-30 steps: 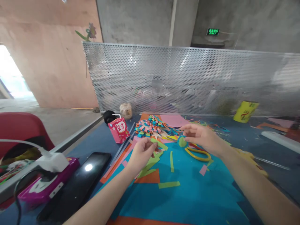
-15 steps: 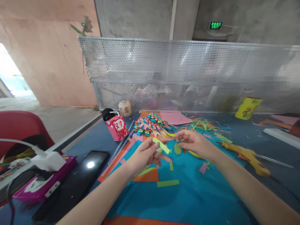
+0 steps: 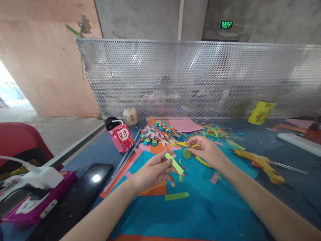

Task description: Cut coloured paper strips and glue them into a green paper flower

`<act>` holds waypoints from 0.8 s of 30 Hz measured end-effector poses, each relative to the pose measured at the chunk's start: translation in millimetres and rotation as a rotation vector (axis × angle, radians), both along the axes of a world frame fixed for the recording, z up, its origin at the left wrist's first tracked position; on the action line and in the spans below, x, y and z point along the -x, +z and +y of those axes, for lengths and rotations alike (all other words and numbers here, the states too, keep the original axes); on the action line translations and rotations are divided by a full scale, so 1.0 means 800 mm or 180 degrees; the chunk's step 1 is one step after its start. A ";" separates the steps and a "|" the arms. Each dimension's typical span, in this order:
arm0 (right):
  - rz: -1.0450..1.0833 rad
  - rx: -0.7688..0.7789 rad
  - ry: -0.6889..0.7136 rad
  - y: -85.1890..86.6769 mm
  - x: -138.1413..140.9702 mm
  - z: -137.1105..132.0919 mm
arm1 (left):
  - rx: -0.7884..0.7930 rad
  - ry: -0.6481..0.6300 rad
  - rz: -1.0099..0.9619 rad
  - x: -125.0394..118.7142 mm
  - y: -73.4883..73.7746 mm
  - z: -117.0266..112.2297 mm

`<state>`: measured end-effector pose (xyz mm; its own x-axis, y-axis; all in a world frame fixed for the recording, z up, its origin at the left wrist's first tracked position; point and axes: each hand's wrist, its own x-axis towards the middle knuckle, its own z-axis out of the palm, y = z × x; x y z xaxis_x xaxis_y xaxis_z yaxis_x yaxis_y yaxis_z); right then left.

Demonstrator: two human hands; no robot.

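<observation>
Held between the thumb and fingers of my left hand (image 3: 156,169) is a lime-green paper strip (image 3: 174,164), slanting down to the right. My right hand (image 3: 204,150) is to its right, fingers bent and pinched together. At its thumb tip is a small round green paper piece (image 3: 187,153) with a jagged edge; the exact grip on it is partly hidden. Blue paper sheets (image 3: 200,211) lie under both hands. Another green strip (image 3: 177,196) rests on them, with a pink scrap (image 3: 215,178) farther right. A yellow curved piece (image 3: 203,162) lies below my right hand.
A yellow glue gun (image 3: 260,164) lies at right. Behind my hands sit a fringed multicoloured paper bundle (image 3: 160,132) and shredded strips (image 3: 214,130). A red drink box (image 3: 121,138), phone (image 3: 77,197) and purple power strip (image 3: 40,204) are left. A perforated metal screen (image 3: 175,77) closes the back.
The green strip in my left hand has tilted more steeply and shifted slightly down. The green piece at my right hand has turned, from a narrow oval to a round face. The view shifted slightly.
</observation>
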<state>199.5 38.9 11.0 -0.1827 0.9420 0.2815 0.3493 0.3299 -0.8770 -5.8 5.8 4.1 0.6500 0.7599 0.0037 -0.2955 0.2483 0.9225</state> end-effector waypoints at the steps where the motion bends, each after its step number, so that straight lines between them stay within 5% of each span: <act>1: -0.0074 -0.0068 -0.0123 -0.001 -0.002 0.002 | -0.0004 0.0038 0.0024 0.000 0.001 0.000; 8: -0.1356 -0.0806 -0.1168 -0.010 -0.038 0.019 | -0.0015 0.0200 -0.0094 0.006 0.008 0.000; 13: -0.1576 -0.0952 -0.1697 -0.009 -0.071 0.032 | -0.0076 0.0385 -0.0220 0.015 0.012 0.001; 24: -0.0983 -0.0847 -0.1196 0.000 -0.058 0.029 | -0.0590 0.0770 0.1357 0.020 0.006 0.015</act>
<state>245.5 61.9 11.0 0.0405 0.8620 0.5053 0.7136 0.3290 -0.6185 -21.9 17.7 9.1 0.4292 0.9001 -0.0744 0.0871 0.0407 0.9954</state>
